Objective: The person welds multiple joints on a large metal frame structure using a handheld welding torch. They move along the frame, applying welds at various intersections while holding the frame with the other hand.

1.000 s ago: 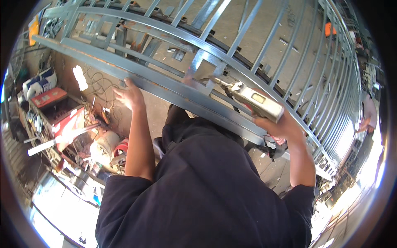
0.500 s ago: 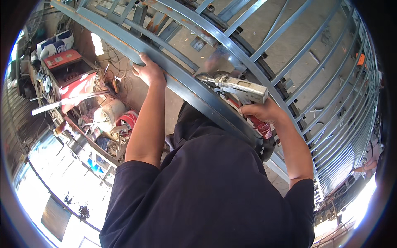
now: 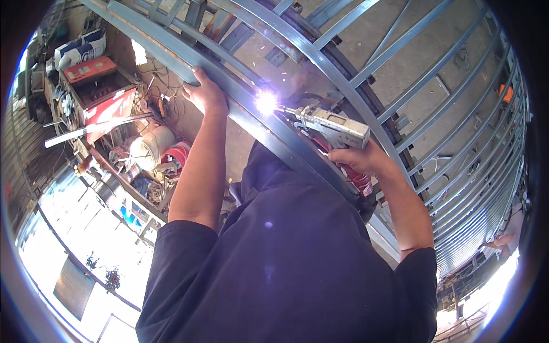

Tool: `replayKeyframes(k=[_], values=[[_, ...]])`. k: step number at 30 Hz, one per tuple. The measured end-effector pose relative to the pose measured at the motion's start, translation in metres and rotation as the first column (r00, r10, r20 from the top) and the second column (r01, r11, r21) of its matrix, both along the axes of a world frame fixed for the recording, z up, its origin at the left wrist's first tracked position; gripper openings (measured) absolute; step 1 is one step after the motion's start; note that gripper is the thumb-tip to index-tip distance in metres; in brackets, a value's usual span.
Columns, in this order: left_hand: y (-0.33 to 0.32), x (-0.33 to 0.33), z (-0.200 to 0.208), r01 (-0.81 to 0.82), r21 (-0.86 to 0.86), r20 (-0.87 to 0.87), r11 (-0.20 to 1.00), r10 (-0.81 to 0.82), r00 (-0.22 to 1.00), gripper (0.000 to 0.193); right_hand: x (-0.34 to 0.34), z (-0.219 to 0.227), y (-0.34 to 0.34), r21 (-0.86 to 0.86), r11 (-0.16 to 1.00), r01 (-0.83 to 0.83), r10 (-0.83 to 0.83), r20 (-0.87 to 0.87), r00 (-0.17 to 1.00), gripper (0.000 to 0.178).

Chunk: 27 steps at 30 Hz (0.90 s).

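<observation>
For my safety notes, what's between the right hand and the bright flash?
In the head view, the pale gun-shaped tool lies there, extending from the right hand toward the bright flash, narrow tip foremost.

Left to right lie the bucket (image 3: pixel 150 150), the beam (image 3: pixel 303 148) and the barred frame (image 3: pixel 337 79).

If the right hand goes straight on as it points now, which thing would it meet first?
Probably the metal beam, at the bright glare: the welding gun in the right hand points there. The glare hides whether they touch.
</observation>
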State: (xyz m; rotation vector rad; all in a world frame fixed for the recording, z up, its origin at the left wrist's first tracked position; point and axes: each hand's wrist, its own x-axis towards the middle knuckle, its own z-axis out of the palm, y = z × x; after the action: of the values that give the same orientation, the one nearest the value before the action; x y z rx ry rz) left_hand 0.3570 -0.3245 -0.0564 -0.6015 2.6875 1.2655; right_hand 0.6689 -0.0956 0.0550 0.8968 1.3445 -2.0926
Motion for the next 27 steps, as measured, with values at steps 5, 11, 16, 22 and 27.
replayKeyframes(k=[5,11,16,22,27], values=[[0.000,0.000,0.001,-0.002,0.042,0.021,0.999,0.002,1.000,0.100,0.003,-0.004,-0.002,0.017,1.000,0.020,-0.020,-0.003,1.000,0.061],[-0.002,-0.001,-0.002,-0.014,-0.006,0.012,1.000,0.014,1.000,0.100,0.003,-0.001,0.000,0.056,0.998,-0.024,0.024,-0.015,1.000,0.062],[0.002,0.002,0.006,0.005,0.001,0.020,1.000,-0.005,1.000,0.099,0.008,-0.004,0.001,0.038,0.999,-0.027,0.027,-0.012,1.000,0.060],[-0.002,0.000,0.001,0.010,0.030,0.005,0.999,-0.010,1.000,0.098,0.007,0.001,0.001,0.007,1.000,-0.025,0.025,0.041,0.999,0.052],[0.003,0.002,0.009,-0.006,0.030,0.033,1.000,0.005,0.999,0.098,0.010,0.001,0.000,-0.003,1.000,-0.024,0.024,0.014,1.000,0.048]])
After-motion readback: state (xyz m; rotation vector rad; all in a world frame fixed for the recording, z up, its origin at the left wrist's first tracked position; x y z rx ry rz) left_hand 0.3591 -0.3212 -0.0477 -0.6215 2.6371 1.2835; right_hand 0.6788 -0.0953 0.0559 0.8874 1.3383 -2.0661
